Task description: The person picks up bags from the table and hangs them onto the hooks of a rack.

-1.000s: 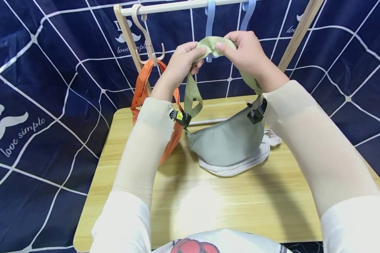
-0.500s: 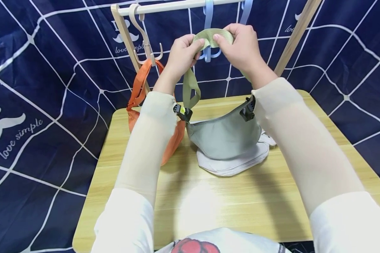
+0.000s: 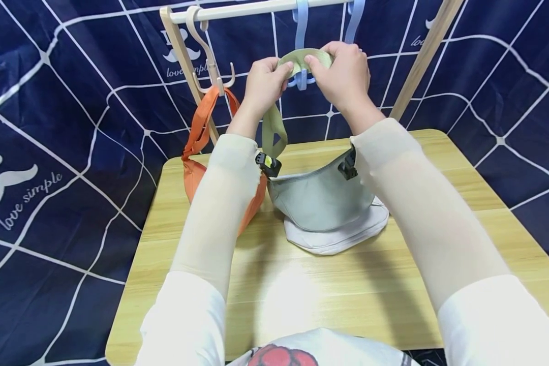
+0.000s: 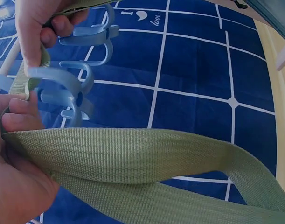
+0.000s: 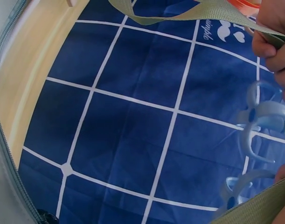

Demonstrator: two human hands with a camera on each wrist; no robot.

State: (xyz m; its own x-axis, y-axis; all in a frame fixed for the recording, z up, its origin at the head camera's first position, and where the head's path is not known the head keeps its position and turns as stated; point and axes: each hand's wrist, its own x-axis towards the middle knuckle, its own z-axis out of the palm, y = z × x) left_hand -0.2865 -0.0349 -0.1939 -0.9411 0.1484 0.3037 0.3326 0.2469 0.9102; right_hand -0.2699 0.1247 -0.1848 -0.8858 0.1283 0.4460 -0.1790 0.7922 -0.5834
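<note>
A grey-green waist bag (image 3: 322,201) hangs by its green webbing strap (image 3: 275,129) from two hands. My left hand (image 3: 264,84) pinches the strap on one side, thumb on top, while my right hand (image 3: 345,76) pinches it a short way along. The stretch between them arches over the tip of a blue hook (image 3: 302,81). In the left wrist view, the strap (image 4: 109,154) runs out of the left palm beside several curved blue prongs (image 4: 77,91). Black buckles (image 3: 269,165) sit at both ends of the bag; the right sleeve partly covers one.
An orange bag (image 3: 199,132) hangs from a beige hook (image 3: 212,66) at left. A pale flat bag (image 3: 343,236) lies on the wooden table (image 3: 297,300) beneath the grey-green one. Hooks hang from a rail (image 3: 242,9); a second blue hook (image 3: 354,20) is just right.
Both hands rose with the strap, lifting the bag, then dipped slightly at the blue hook. The right forearm shifted left. Both hands kept hold of the strap.
</note>
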